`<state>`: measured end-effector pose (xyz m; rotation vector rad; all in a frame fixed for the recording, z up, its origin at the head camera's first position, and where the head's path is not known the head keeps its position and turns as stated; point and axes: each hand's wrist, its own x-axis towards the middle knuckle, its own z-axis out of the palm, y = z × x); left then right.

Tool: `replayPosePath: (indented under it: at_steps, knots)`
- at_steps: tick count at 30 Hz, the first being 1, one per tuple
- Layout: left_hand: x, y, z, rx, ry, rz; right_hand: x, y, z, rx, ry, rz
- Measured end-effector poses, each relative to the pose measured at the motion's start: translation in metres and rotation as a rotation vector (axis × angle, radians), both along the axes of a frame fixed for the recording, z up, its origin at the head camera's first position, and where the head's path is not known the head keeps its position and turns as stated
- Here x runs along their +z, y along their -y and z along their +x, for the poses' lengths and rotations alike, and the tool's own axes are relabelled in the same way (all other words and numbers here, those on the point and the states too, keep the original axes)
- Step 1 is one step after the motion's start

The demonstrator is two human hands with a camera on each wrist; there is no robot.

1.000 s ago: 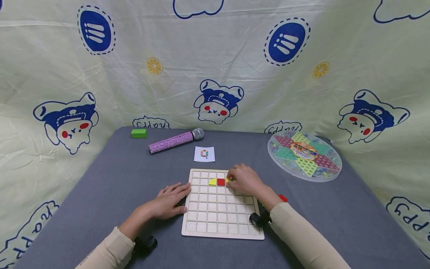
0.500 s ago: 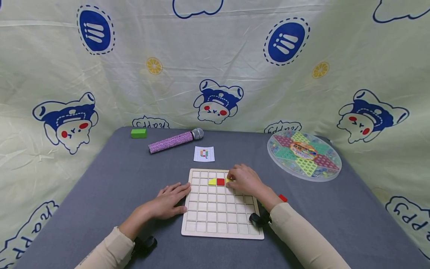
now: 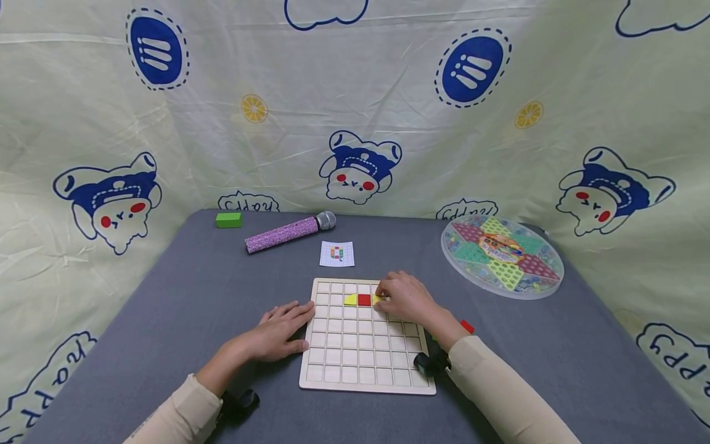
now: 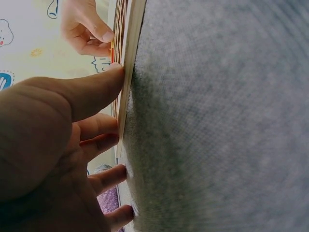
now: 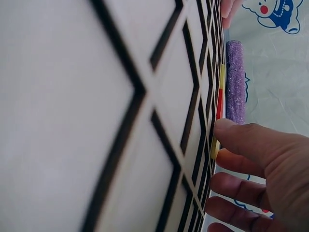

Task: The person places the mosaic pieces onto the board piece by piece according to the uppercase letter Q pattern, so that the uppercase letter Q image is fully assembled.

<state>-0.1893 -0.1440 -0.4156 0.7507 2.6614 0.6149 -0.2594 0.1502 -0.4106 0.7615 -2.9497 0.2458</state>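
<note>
A pale wooden grid board (image 3: 366, 357) lies on the table in the head view. In one of its upper rows sit a yellow tile with a slanted side (image 3: 350, 300) and a red square tile (image 3: 364, 300). Just right of the red one, my right hand (image 3: 407, 297) pinches a second yellow tile (image 5: 214, 148) between thumb and forefinger, low over the grid; its fingers partly cover this tile. My left hand (image 3: 281, 333) rests along the board's left edge, fingers spread, the thumb (image 4: 99, 89) touching the rim in the left wrist view.
Behind the board lies a white card with a coloured pattern (image 3: 337, 254). Farther back are a glittery purple microphone (image 3: 288, 233) and a green block (image 3: 229, 220). A round patterned game box (image 3: 502, 258) stands at right. A red piece (image 3: 467, 327) lies beside the right forearm.
The right hand has shifted very slightly to the right, and a bit more of the yellow tile shows beside the red one. My left hand and the board stay put.
</note>
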Motion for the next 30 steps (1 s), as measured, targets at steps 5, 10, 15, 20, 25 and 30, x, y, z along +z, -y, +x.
replayPosePath:
  at_steps: [5,10,15,20,25,30]
  knots:
    - [0.000,0.000,-0.001,-0.001,-0.001,-0.004,0.007,-0.011,0.006,-0.017,0.003,-0.024]
    - [0.001,-0.001,-0.001,0.005,0.000,-0.007,0.015,-0.029,0.013,-0.057,0.022,-0.056]
    - [0.001,0.000,-0.001,0.003,0.005,-0.002,0.017,-0.055,0.022,-0.060,0.006,-0.057]
    - [0.000,0.000,-0.001,0.003,0.009,-0.003,0.016,-0.083,0.032,-0.058,0.001,-0.070]
    - [0.000,0.000,-0.001,0.000,0.009,-0.003,0.014,-0.108,0.043,-0.065,0.014,-0.070]
    - [0.000,0.000,-0.001,-0.002,0.008,-0.004,0.012,-0.123,0.055,-0.043,-0.010,-0.062]
